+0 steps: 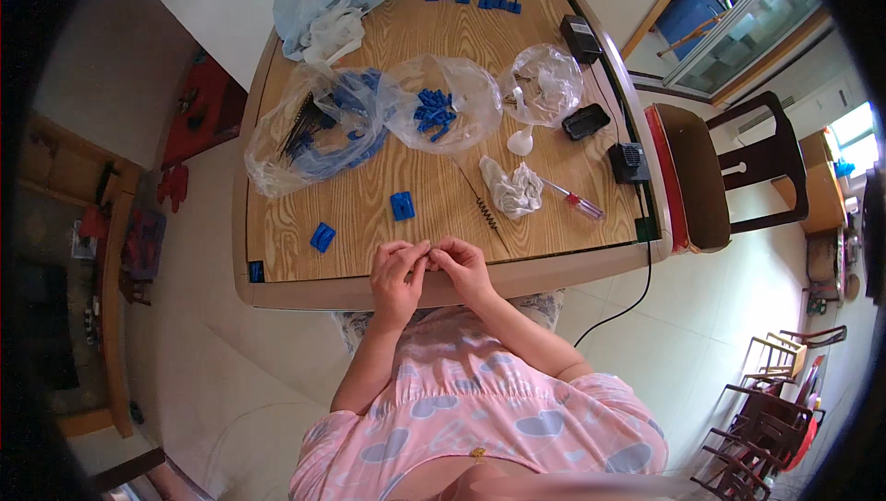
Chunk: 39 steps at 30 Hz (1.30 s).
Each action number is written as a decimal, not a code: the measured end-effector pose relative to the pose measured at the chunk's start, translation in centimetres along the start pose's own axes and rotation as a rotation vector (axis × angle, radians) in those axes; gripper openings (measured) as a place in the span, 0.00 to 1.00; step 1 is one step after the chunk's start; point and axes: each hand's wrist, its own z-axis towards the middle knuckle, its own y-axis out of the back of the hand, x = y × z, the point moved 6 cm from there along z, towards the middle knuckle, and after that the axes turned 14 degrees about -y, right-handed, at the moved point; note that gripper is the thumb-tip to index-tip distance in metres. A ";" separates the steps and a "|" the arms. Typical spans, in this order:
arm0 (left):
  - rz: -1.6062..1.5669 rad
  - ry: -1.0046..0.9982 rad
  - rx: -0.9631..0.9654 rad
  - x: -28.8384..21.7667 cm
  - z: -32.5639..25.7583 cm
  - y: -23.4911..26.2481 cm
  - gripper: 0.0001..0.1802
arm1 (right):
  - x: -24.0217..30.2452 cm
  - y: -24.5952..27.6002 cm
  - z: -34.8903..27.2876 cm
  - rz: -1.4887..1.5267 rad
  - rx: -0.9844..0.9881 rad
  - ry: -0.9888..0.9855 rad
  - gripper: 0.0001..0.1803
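Note:
At the table's near edge, my left hand (pixel 395 275) and my right hand (pixel 465 270) meet, fingertips pinched together. Whatever sits between them is too small or too covered to make out. Just beyond lies a small blue plastic piece (pixel 401 206), and a second blue piece (pixel 321 237) rests farther left. A thin black wire with a coiled middle (pixel 486 214) lies slantwise beyond my right hand. To its right are a crumpled white cloth or tissue (pixel 513 191) and a screwdriver (pixel 583 206) with a clear and red handle.
Clear bags (pixel 268 172) (pixel 479 95) hold black wires and blue parts; another clear bag (pixel 559 86) stands near a white bulb-shaped piece (pixel 520 141). Black boxes (pixel 580 39) (pixel 631 163) and a cable line the right edge. Blue bases with upright springs (pixel 501 5) stand far back.

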 end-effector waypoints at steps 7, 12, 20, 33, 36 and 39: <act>-0.750 0.727 -0.282 4.7 -3.9 -1.5 0.15 | 0.1 -0.1 -0.1 0.007 -0.044 -0.039 0.07; -1.204 0.843 -0.413 6.0 -4.7 -1.9 0.15 | 0.1 0.2 -0.5 -0.059 -0.089 0.025 0.08; -1.375 0.928 -0.426 5.6 -5.0 -2.5 0.16 | 0.9 -0.7 -0.7 -0.129 -0.079 0.036 0.10; -0.793 0.695 -0.143 6.4 -4.8 -2.7 0.12 | 2.2 0.0 -0.3 -0.456 -0.141 0.300 0.05; -0.183 0.316 0.043 5.8 -2.1 -1.4 0.08 | 2.7 0.4 -0.6 -0.453 -0.239 0.279 0.06; 0.054 0.116 0.084 5.3 -0.1 -1.7 0.07 | 2.7 0.2 -0.8 -0.612 -0.261 0.348 0.06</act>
